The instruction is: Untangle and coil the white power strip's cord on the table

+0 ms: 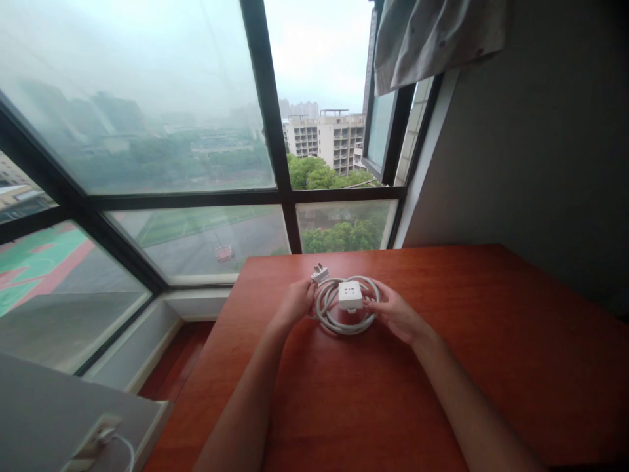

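A white extension cord (344, 321) lies coiled in a loop on the red-brown wooden table (442, 367). Its square socket block (350, 295) rests on top of the coil, and its plug (320, 273) sticks out at the far left. My left hand (295, 303) is curled around the coil's left side, close under the plug. My right hand (393, 312) holds the right side of the coil with fingers bent around the cable, beside the socket block.
Large windows with dark frames (275, 151) run along the far and left edges of the table. A grey wall (540, 164) rises at the right, with a curtain (437, 33) above. A white plug and cable (98, 439) sit at the bottom left on a grey ledge.
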